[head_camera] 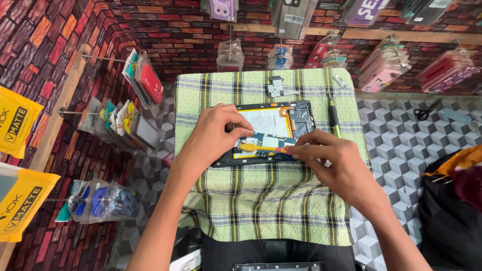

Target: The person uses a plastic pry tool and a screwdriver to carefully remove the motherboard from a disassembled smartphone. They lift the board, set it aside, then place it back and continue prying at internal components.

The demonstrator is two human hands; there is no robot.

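1. Centre of view: opened tablet w/ back cover off lies flat on green plaid cloth covering the surface; its insides (white battery, blue board) show.
2. Left hand rests on tablet's 9 o'clock edge, fingers curled, tips pressing the inside; holds nothing separate that I can tell.
3. Right hand at 4 o'clock of tablet, fingers pinched shut on a yellow brush, lying across tablet's near edge.
4. Edges/room: cloth free toward 6 o'clock; at 12 o'clock small metal parts; a green-tipped tool just beside tablet at 3 o'clock.
5. Scissors at 2 o'clock on cube-pattern surface, well apart.
6. Packages: clear-bagged phone cases on pegs at 10 o'clock; more at 1 o'clock; yellow packets at 9 o'clock, brick wall behind.
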